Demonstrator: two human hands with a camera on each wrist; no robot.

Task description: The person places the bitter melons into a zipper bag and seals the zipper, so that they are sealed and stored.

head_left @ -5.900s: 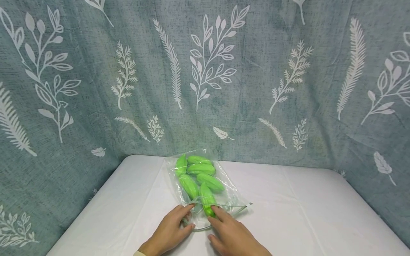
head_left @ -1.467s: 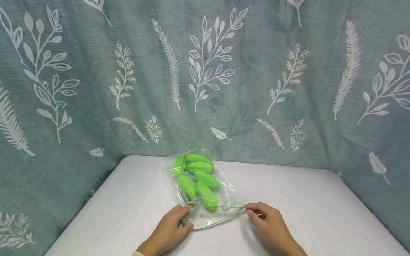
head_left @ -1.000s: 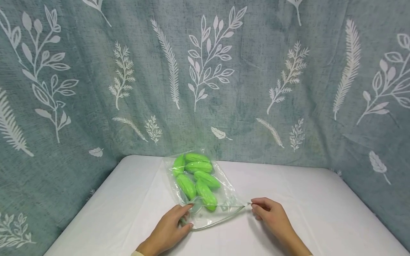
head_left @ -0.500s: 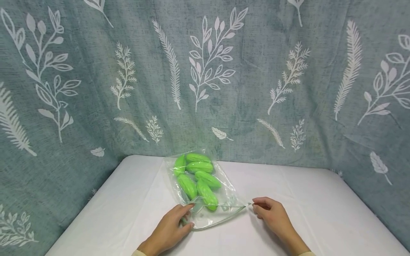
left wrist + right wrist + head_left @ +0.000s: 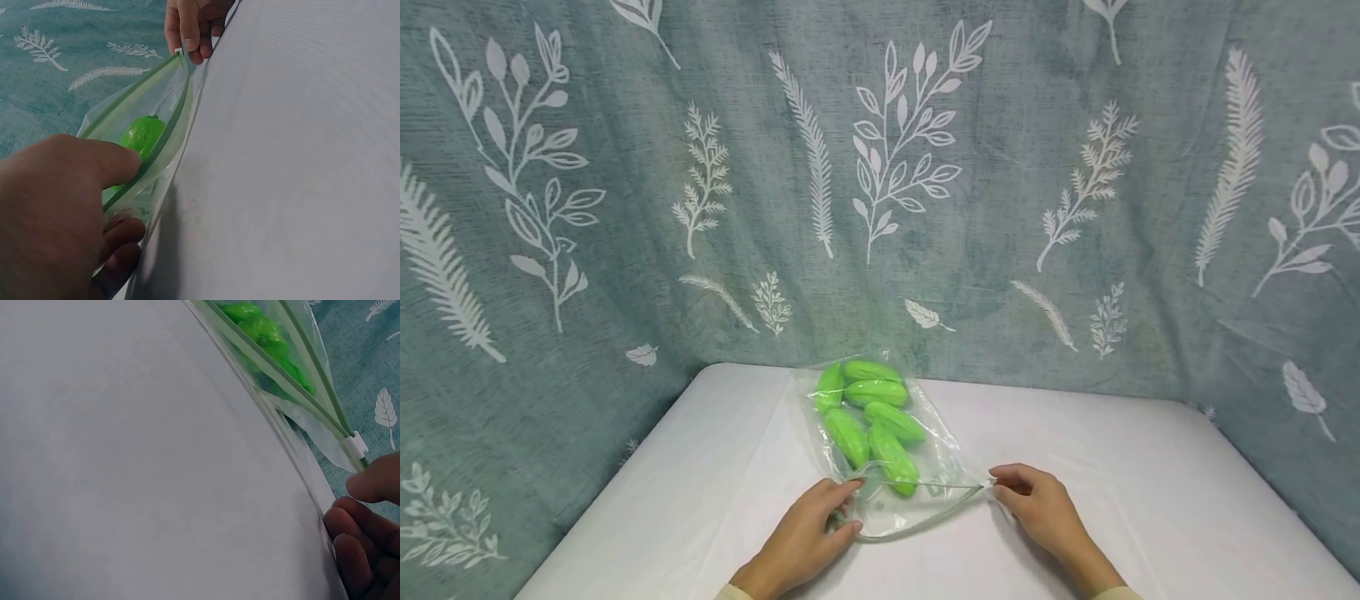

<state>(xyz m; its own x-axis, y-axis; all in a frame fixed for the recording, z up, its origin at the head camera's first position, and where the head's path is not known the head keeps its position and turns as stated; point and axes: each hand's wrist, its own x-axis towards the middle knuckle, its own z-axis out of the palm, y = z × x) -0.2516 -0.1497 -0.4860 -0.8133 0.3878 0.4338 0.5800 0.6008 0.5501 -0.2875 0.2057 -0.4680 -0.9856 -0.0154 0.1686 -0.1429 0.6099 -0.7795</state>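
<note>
A clear slider zip bag [image 5: 951,454] lies on the white table with several green, ridged, oblong vegetable-like pieces [image 5: 891,458] inside. Its mouth gapes toward the person, edged by green zip strips [image 5: 284,378]. My left hand [image 5: 808,533] grips the left end of the mouth, thumb on one strip in the left wrist view, other fingers partly hidden behind the plastic. At the right corner, my right hand [image 5: 1041,508] pinches the strip's end, just beyond the white slider [image 5: 356,445]. The fingertips on the far side of that corner are partly hidden.
A white cloth covers the table [image 5: 1120,500]. Behind and at both sides hangs a grey-green curtain [image 5: 1000,208] with white leaf prints, close to the table's back edge. The bag's far end reaches near that edge.
My right hand has left the nearest green piece and moved right to the bag's corner. That piece now lies deeper inside the bag. My left hand has kept its grip.
</note>
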